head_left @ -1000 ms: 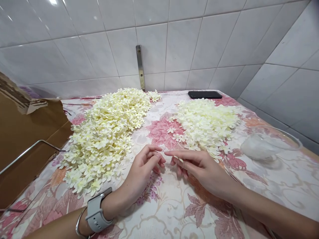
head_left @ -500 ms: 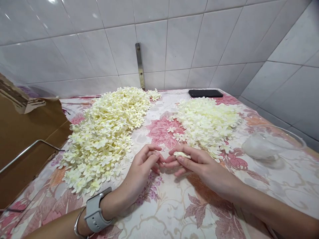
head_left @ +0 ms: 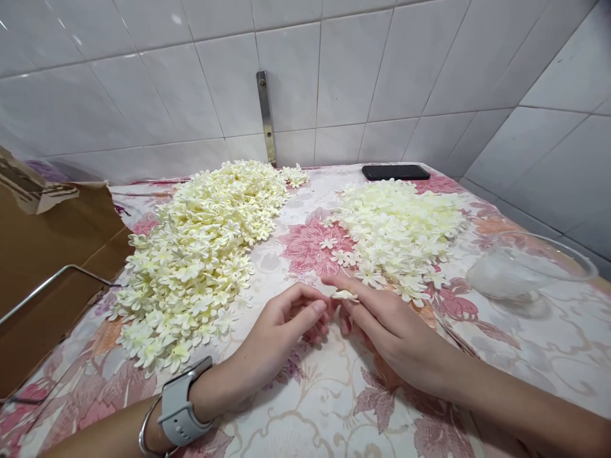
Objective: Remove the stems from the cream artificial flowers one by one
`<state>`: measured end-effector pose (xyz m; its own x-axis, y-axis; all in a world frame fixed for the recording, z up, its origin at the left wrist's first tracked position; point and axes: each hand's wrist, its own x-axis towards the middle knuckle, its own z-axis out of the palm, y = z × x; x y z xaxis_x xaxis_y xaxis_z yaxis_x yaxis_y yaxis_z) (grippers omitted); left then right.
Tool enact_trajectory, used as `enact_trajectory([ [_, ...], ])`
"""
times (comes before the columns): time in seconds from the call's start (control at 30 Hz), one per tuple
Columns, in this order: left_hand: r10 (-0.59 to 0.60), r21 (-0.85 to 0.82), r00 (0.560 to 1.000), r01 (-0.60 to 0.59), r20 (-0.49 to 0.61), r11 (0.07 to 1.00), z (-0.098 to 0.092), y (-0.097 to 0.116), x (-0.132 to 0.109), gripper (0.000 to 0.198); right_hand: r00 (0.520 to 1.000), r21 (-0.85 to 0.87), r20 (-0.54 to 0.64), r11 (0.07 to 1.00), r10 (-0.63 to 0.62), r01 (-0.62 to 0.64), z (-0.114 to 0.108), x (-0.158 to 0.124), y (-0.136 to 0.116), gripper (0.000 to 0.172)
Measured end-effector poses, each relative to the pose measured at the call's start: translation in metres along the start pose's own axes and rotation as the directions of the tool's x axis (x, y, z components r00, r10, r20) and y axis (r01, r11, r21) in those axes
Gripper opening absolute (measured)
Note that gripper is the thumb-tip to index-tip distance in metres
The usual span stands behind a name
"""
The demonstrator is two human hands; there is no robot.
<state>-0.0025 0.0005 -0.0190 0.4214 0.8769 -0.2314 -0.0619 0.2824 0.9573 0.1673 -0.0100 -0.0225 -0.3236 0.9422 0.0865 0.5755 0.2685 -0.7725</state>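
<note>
My left hand point(head_left: 281, 327) and my right hand point(head_left: 382, 318) meet fingertip to fingertip over the floral tablecloth point(head_left: 334, 394). A small cream fabric flower point(head_left: 344, 295) is pinched in my right fingers, and my left fingers curl in against it. A grey watch and a thin bangle circle my left wrist. A big heap of cream flowers point(head_left: 205, 248) lies to the left of my hands, and a smaller, flatter heap point(head_left: 396, 232) lies just beyond my right hand.
A black phone point(head_left: 395, 172) lies at the back by the tiled wall. A clear glass bowl point(head_left: 529, 267) stands at the right. A cardboard box point(head_left: 42, 254) with a metal rod sits at the left edge. A metal bracket hangs on the wall.
Both hands have shifted slightly forward toward the right heap. The flower has stayed in my right fingers, and my left fingers have closed in against it.
</note>
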Motion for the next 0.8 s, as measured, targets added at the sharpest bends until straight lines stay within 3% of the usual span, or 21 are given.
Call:
enact_trajectory([
  [0.1, -0.023, -0.045, 1.0, 0.022, -0.006, 0.999, 0.0, -0.001, 0.001, 0.016, 0.999, 0.002, 0.023, 0.999, -0.041, 0.041, 0.0, 0.001, 0.002, 0.028],
  [0.37, -0.045, 0.0, 0.993, 0.045, 0.109, 0.999, -0.003, -0.002, -0.002, 0.013, 0.994, -0.131, -0.029, 0.987, -0.101, 0.097, -0.004, 0.002, 0.004, 0.033],
  [0.47, -0.015, -0.005, 0.992, 0.016, 0.126, 1.0, -0.004, -0.003, -0.003, 0.011, 0.989, -0.144, -0.034, 0.98, -0.147, 0.14, -0.002, -0.001, -0.001, 0.018],
  [0.5, -0.006, -0.007, 0.993, 0.006, 0.12, 1.0, -0.003, -0.003, -0.003, 0.01, 0.986, -0.143, -0.024, 0.977, -0.165, 0.16, 0.0, -0.003, -0.002, 0.012],
  [0.63, 0.0, -0.003, 0.999, 0.0, 0.044, 1.0, -0.002, -0.001, 0.0, 0.01, 0.975, -0.17, 0.023, 0.96, -0.22, 0.22, 0.004, -0.005, -0.005, 0.031],
  [0.8, -0.038, -0.073, 0.999, 0.038, 0.004, 0.997, -0.001, 0.0, 0.004, 0.018, 0.945, -0.196, -0.03, 0.929, -0.325, 0.313, 0.003, -0.004, -0.002, 0.033],
])
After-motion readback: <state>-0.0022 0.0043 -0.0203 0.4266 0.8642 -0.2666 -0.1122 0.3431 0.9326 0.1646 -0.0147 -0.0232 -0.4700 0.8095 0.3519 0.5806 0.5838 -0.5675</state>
